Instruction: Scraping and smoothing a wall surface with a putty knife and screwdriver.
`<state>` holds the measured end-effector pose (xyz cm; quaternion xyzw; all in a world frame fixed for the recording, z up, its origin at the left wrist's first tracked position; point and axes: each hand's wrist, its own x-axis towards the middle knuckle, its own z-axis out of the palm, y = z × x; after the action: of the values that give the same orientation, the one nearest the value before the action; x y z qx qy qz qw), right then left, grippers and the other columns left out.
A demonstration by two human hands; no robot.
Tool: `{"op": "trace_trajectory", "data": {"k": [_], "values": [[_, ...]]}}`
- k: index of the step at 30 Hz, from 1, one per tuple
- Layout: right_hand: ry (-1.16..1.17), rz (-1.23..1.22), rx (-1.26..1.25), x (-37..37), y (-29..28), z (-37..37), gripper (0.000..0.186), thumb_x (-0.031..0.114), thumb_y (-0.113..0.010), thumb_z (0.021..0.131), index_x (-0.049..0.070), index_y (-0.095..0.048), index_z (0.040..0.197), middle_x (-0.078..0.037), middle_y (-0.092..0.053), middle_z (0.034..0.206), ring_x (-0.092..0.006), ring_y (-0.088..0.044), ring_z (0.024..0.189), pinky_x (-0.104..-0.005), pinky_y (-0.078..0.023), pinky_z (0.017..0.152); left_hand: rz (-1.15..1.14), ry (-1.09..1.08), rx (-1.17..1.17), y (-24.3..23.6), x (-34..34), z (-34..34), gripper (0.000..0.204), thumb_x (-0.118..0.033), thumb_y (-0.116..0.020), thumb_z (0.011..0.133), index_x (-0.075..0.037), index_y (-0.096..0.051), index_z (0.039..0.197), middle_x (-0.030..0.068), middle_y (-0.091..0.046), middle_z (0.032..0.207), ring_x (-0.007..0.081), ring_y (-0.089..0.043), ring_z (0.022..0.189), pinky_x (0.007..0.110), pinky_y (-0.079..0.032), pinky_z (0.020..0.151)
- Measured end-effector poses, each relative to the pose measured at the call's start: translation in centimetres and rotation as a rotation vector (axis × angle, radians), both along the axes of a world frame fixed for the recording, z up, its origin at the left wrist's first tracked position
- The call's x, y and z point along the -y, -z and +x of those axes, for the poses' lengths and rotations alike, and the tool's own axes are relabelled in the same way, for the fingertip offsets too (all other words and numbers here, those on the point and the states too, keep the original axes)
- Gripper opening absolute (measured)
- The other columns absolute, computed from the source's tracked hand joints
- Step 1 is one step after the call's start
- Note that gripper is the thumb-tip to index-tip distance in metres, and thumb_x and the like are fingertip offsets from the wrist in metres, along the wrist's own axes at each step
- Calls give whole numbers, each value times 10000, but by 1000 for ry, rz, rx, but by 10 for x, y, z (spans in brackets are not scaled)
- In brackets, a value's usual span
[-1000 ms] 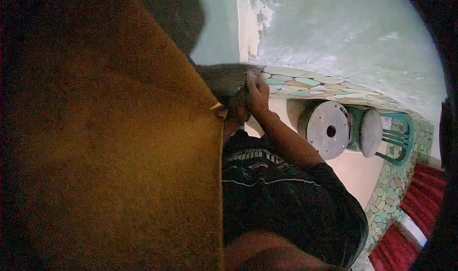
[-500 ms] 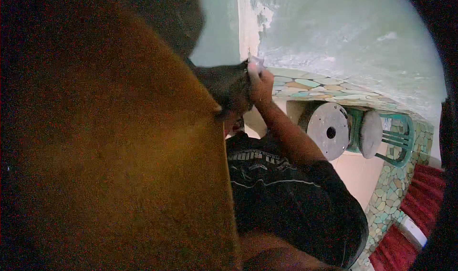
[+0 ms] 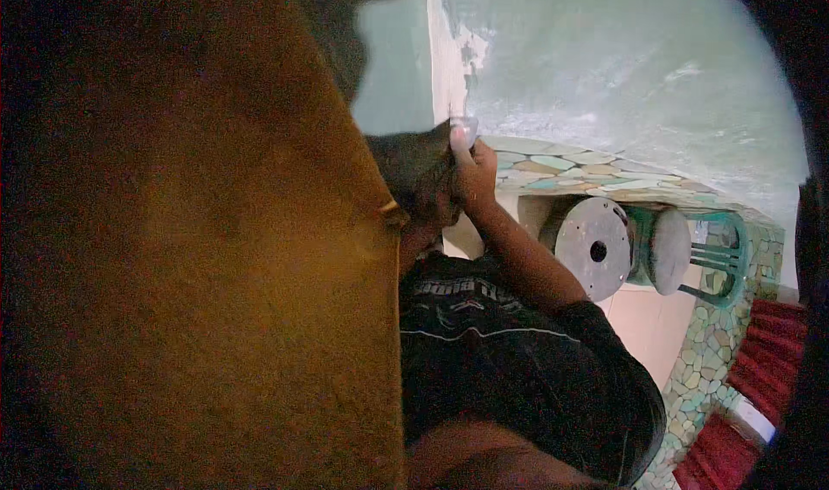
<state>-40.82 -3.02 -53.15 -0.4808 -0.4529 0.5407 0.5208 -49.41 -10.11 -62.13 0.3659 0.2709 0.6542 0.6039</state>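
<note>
Ochre-brown fabric fills the left half of the view, close to the camera. Beyond its edge a person in a black shirt raises 1 hand, fingers closed around a small pale object held near the head; which hand it is cannot be told. Farther off stand 2 round stools beside a green chair, under a pale green wall.
</note>
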Motion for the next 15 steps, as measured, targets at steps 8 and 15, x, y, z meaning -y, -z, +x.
{"op": "trace_trajectory", "data": {"k": [8,15], "values": [[-113,52,-132,1,-36,0,336,305,-510,901,9,-571,753,-14,-558,685,-97,-486,594,-238,-389,555,-26,12,108,0,-2,-1,464,-210,-487,884,-17,-355,1284,145,-438,1259,296,-436,1127,376,-369,935],[-94,-45,-76,9,-7,4,319,286,-479,919,-12,-583,876,-18,-575,745,-91,-504,661,-252,-422,601,-42,26,202,0,-13,0,462,-211,-483,887,-18,-353,1286,143,-437,1259,294,-435,1127,376,-368,936]]}}
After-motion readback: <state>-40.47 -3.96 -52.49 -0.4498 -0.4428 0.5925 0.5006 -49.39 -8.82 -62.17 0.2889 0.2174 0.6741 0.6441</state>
